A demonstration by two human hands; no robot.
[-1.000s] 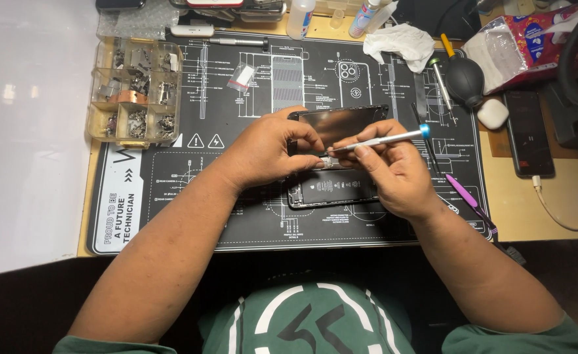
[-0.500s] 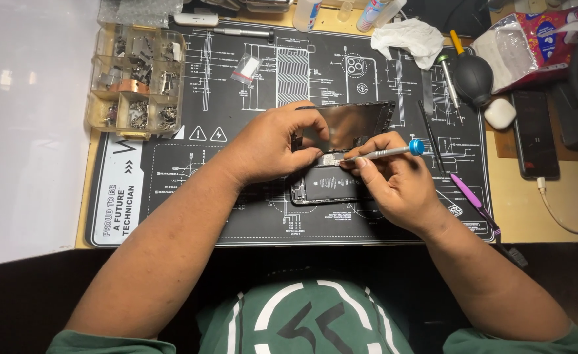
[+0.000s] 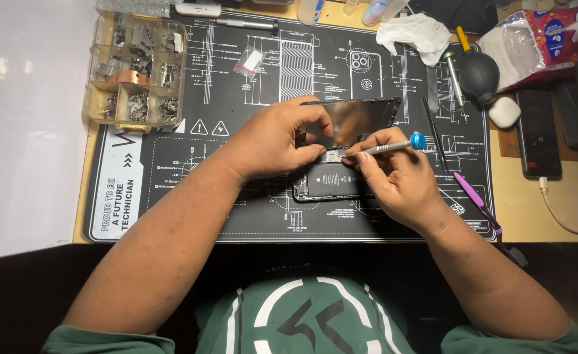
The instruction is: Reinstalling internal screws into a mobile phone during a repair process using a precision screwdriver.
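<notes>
An opened phone body (image 3: 328, 181) with a black battery lies on a dark printed work mat (image 3: 171, 190). Its screen panel (image 3: 358, 118) is tilted up at the far side. My left hand (image 3: 276, 141) holds the lifted screen by its left edge, thumb near the phone's top end. My right hand (image 3: 397, 177) grips a slim silver screwdriver with a blue cap (image 3: 394, 145); its tip rests at the small metal plate at the phone's top edge, between both hands.
A clear parts organizer (image 3: 138, 72) with several small metal parts sits at the mat's far left. A white cloth (image 3: 420, 31), black air blower (image 3: 479, 73), white earbud case (image 3: 504, 111), second dark phone (image 3: 537, 131), purple pry tool (image 3: 469, 191) and snack bag (image 3: 531, 39) lie to the right.
The view has shifted slightly. My right hand has moved the screwdriver a little left and lower over the phone's top edge. My left hand keeps its hold on the screen.
</notes>
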